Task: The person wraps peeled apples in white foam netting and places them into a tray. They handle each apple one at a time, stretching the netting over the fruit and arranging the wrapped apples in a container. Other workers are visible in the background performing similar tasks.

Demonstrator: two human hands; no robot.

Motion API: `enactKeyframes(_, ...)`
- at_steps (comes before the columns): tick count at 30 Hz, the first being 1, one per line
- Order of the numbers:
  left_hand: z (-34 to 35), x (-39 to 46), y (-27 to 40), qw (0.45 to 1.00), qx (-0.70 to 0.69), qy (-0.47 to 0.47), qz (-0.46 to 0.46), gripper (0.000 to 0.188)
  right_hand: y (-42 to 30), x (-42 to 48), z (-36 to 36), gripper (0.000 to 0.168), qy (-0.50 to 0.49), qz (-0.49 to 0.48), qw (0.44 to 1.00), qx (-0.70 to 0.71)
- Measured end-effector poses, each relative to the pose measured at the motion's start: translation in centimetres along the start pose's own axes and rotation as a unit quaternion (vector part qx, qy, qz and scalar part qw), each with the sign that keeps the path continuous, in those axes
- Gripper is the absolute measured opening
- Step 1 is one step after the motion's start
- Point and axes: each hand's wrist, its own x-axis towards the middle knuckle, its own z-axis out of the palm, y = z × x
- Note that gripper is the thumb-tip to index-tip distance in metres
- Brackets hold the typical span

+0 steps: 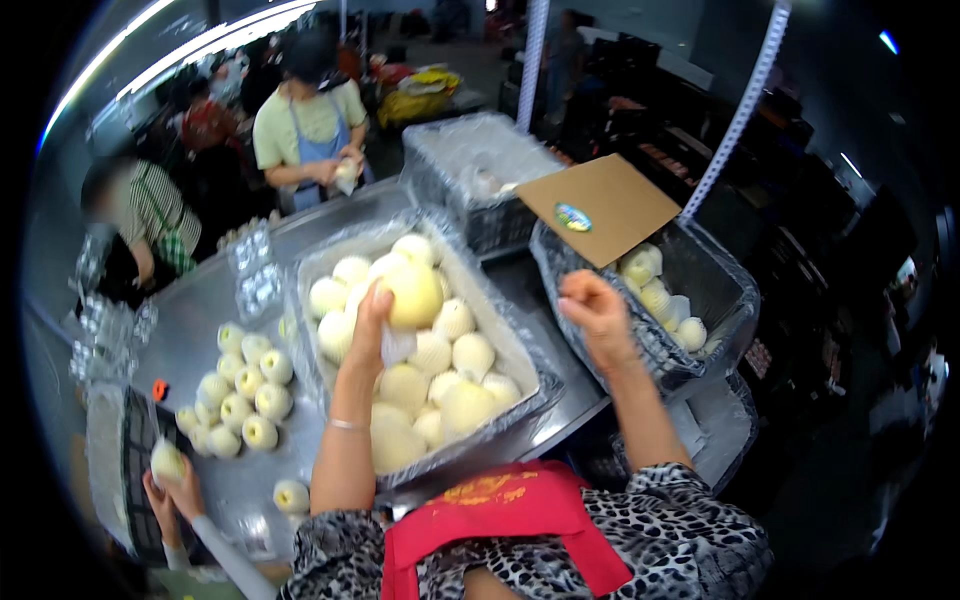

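My left hand (pixel 369 322) grips a large pale yellow round fruit (pixel 412 294), with a bit of whitish wrapping under it, above a lined crate (pixel 517 352). That crate is filled with similar fruit, many in white foam nets (pixel 431 352). To the right, my right hand (pixel 592 307) is raised with its fingers curled, near the rim of a second lined crate (pixel 731 289). Nothing shows in its fingers, though their inner side is hidden. A brown cardboard sheet (pixel 607 206) lies partly over the second crate, with netted fruit (pixel 652 289) below it.
Several netted fruits (pixel 247 382) stand on the metal table (pixel 300 517) at left, near clear plastic trays (pixel 255 270). A co-worker's hands (pixel 176 487) hold a fruit at lower left. Another co-worker (pixel 311 135) stands across the table. A third lined crate (pixel 480 150) sits behind.
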Motion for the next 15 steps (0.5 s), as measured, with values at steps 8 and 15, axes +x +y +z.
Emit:
enactKeyframes(8,-1.6,2.0,-0.2,0.947,-0.322,0.008,-0.018,0.079,3.3,-8.8,-12.9,0.020,-0.024,0.148,0.673,-0.724)
enactKeyframes(15,-1.5,2.0,-0.2,0.964,-0.263,0.025,-0.010,0.078,4.5,-1.7,-7.2,0.025,0.019,0.013,0.697,-0.716)
